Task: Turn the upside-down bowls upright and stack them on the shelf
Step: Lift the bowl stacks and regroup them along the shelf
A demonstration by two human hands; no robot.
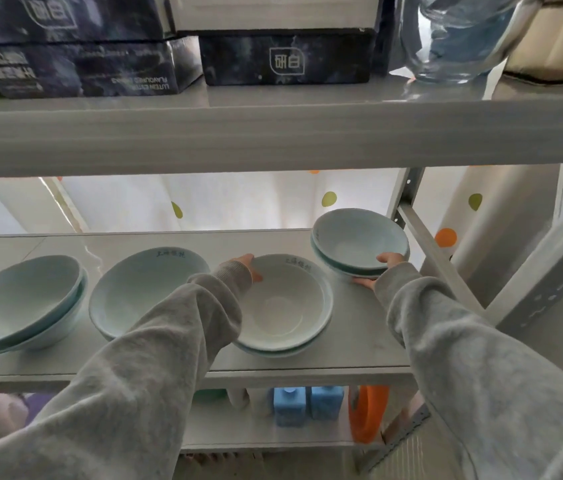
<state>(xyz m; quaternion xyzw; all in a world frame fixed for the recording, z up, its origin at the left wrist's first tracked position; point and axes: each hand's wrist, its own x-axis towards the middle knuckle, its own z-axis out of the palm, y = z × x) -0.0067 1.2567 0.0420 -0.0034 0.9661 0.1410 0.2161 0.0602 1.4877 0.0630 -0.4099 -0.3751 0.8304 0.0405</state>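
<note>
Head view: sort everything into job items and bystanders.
Job: far-left bowls, second bowls, centre bowls held by the left hand, right bowls held by the right hand, middle shelf.
Bystanders: dark boxes, glass vessel, blue bottles, orange object.

on the middle shelf [359,341], a row: leftmost stack [20,303] at its left end, second bowl [134,289], third stack [287,306] mid-front, rightmost stack [359,240] right rear. boxes [287,60] and glass jar [460,39] above the shelf, bottles [304,407] below.
</note>
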